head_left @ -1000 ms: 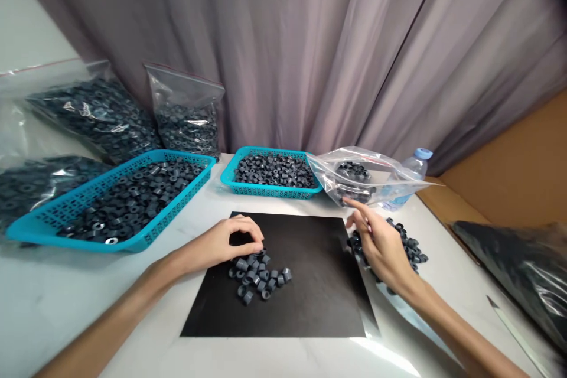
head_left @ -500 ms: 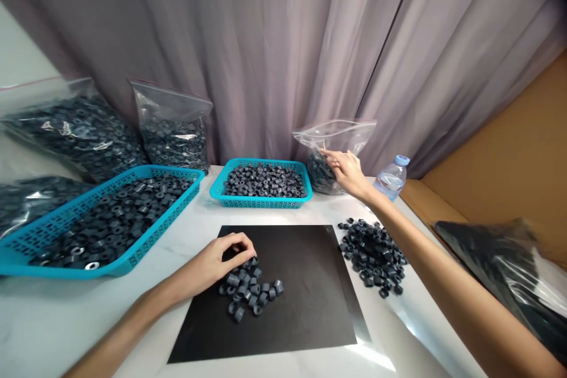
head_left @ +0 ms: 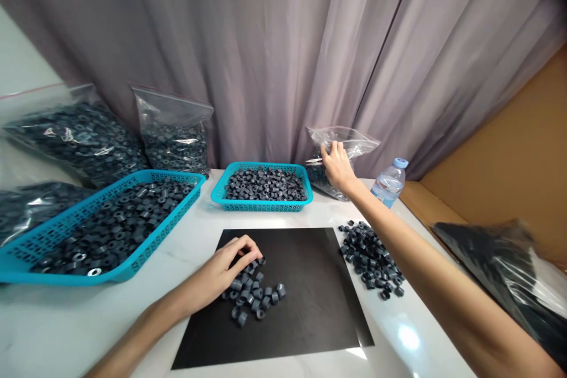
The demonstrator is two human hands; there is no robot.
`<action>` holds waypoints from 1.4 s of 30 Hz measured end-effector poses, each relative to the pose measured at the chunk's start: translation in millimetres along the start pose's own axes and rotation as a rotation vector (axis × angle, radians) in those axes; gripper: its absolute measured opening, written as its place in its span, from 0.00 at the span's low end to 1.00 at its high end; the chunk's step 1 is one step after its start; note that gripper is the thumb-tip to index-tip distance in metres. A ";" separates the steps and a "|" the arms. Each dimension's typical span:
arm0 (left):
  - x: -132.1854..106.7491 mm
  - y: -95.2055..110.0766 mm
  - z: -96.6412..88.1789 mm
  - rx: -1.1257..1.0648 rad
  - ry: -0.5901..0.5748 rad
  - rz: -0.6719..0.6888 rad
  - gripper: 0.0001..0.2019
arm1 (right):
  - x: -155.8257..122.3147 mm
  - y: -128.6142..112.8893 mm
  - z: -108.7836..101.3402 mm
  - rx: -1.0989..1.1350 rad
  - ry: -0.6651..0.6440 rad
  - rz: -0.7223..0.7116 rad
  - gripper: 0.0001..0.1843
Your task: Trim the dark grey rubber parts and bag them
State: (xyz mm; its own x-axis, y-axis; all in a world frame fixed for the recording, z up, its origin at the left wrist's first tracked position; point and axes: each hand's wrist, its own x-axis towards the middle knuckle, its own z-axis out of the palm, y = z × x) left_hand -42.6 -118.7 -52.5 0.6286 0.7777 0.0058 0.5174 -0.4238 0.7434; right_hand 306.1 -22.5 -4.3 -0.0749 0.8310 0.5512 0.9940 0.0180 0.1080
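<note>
My right hand [head_left: 337, 166] reaches to the back of the table and grips a clear plastic bag [head_left: 359, 143] partly filled with dark rings, standing against the curtain. My left hand [head_left: 230, 266] rests on a black mat [head_left: 310, 307], fingers curled over a small pile of dark grey rings [head_left: 254, 292]. A second loose pile of rings [head_left: 370, 260] lies on the white table to the right of the mat.
A small teal basket of rings [head_left: 263, 184] stands behind the mat and a large teal basket [head_left: 101, 224] at the left. Several full bags [head_left: 175, 136] lean at the back left. A water bottle [head_left: 390, 182] and a cardboard wall [head_left: 500, 171] are at the right.
My right hand lifted away from the loose pile, carried the clear bag to the back and stood it against the curtain, still gripping it. The left hand stayed on its pile.
</note>
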 end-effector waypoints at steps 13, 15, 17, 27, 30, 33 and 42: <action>-4.6 5.1 11.1 -0.102 0.167 0.054 0.13 | -55.9 -58.5 -27.7 0.301 0.056 -0.084 0.32; -5.7 10.6 13.9 -0.142 0.189 0.041 0.13 | -81.9 -69.0 -34.3 0.407 0.045 -0.103 0.28; -7.6 17.1 19.5 -0.183 0.212 0.030 0.13 | -114.5 -82.1 -39.7 0.523 0.010 -0.106 0.23; -14.7 48.5 56.3 -0.512 0.089 -0.100 0.11 | -219.1 -127.9 -54.0 1.333 -0.156 0.178 0.11; -13.2 49.9 55.2 -0.539 0.066 -0.155 0.12 | -214.9 -127.3 -52.6 1.357 -0.144 0.261 0.10; -11.5 49.1 54.0 -0.589 0.026 -0.158 0.12 | -210.4 -125.2 -51.6 1.398 -0.170 0.342 0.09; -12.6 52.5 49.8 -0.630 -0.031 -0.186 0.12 | -214.0 -122.7 -55.9 1.414 -0.092 0.328 0.06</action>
State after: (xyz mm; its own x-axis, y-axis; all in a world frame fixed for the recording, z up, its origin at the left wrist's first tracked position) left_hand 5.6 -173.9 -46.9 0.5830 0.7938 -0.1734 0.1865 0.0769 0.9794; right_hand 195.7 -233.6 -89.2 0.1176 0.9365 0.3302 0.2157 0.3005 -0.9291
